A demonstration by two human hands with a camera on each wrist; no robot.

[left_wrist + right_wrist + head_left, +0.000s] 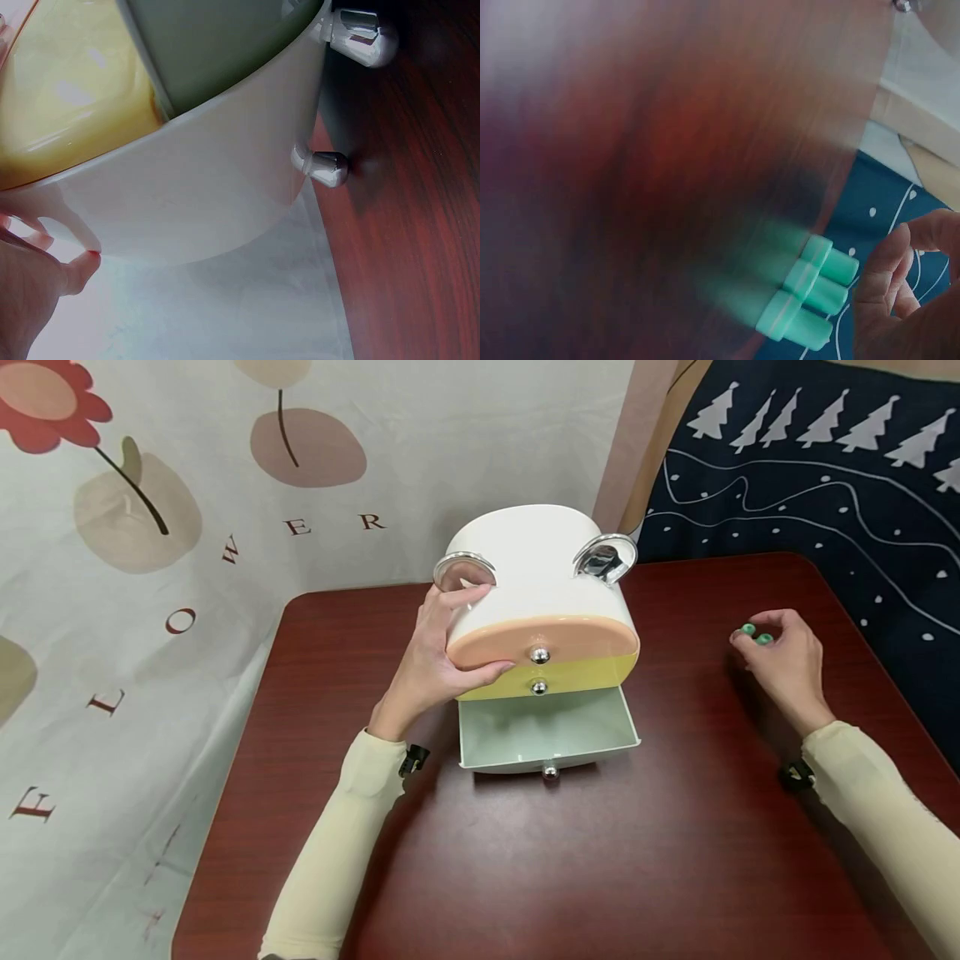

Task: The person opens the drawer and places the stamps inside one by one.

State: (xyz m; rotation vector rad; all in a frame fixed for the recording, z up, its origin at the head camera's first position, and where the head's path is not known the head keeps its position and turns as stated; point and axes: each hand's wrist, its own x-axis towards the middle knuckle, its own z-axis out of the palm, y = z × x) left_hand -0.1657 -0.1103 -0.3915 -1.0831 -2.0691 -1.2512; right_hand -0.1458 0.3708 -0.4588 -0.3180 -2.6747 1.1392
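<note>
Cream long sleeves, black wrist straps

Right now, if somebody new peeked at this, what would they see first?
Probably the round white drawer box in the middle of the dark red table, with its bottom green drawer pulled open. The left hand grips the box's side by the pink drawer. Off to the right, the right hand is at some small green tubes.
</note>
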